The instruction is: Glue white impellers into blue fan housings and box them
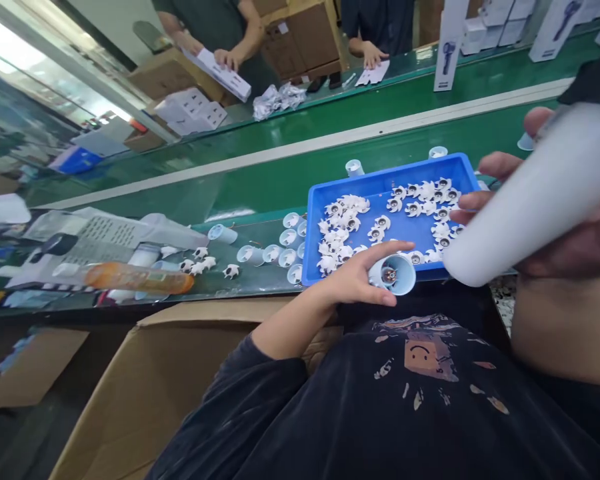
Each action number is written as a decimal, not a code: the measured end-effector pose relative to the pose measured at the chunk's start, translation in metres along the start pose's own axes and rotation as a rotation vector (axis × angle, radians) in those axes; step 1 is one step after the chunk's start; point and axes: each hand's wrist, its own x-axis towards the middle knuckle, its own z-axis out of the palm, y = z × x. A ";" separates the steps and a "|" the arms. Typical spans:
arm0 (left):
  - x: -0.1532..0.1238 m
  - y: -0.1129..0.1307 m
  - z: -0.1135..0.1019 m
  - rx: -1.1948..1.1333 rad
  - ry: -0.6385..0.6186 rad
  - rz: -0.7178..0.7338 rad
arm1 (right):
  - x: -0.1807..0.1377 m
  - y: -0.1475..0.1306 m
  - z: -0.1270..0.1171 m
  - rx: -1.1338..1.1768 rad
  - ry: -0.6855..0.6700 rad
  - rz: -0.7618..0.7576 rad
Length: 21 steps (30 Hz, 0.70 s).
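My left hand [356, 277] is closed around a small pale blue cup-shaped part [395, 273] with a white impeller inside, held at the near edge of a blue tray [380, 183]. The tray holds several white impeller pieces [343, 223]. My right hand [555, 227] grips a large white cylinder [535, 200] close to the camera, over the tray's right end. Several more pale blue cups [283, 248] lie on the belt just left of the tray.
An open cardboard box [150, 393] sits below my left arm. Loose impellers [205, 263], an orange bottle [140, 278] and plastic packaging [105, 233] lie at left. Across the green conveyor [280, 180], other people's hands handle white boxes [223, 73].
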 end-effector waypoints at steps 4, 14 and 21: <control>0.023 -0.003 0.027 0.095 0.056 0.174 | 0.001 -0.012 0.022 0.152 -0.025 -0.065; 0.025 0.004 0.053 -0.068 0.161 0.177 | 0.026 0.006 0.006 -0.472 -0.138 0.139; 0.020 -0.004 0.048 -0.184 0.140 0.114 | 0.002 -0.005 0.023 -0.435 0.032 0.150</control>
